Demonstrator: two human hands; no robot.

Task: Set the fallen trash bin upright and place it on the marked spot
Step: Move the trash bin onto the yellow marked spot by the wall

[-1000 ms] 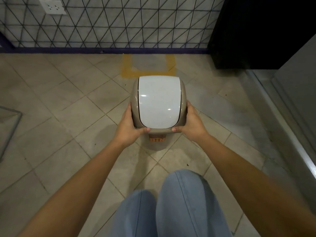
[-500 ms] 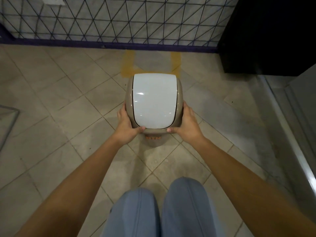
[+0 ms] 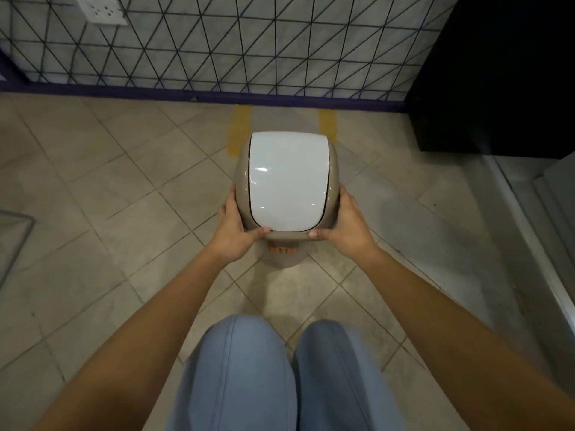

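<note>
A beige trash bin (image 3: 287, 181) with a glossy white swing lid stands upright between my hands, an orange label showing on its front below the lid. My left hand (image 3: 231, 227) grips its left side and my right hand (image 3: 347, 225) grips its right side, thumbs on the front rim. The yellow marked spot (image 3: 238, 129) is painted on the tiled floor right behind the bin, by the wall; the bin covers the near part of it. Whether the bin rests on the floor or hangs just above it is unclear.
A wire grid wall (image 3: 217, 45) with a purple base strip runs behind the spot. A black cabinet (image 3: 497, 73) stands at the back right, a grey raised ledge (image 3: 535, 244) along the right. My knees in blue jeans (image 3: 280, 377) are below.
The bin has moved away from me toward the wall, and it now overlaps the near part of the yellow marking. Both hands keep the same grip.
</note>
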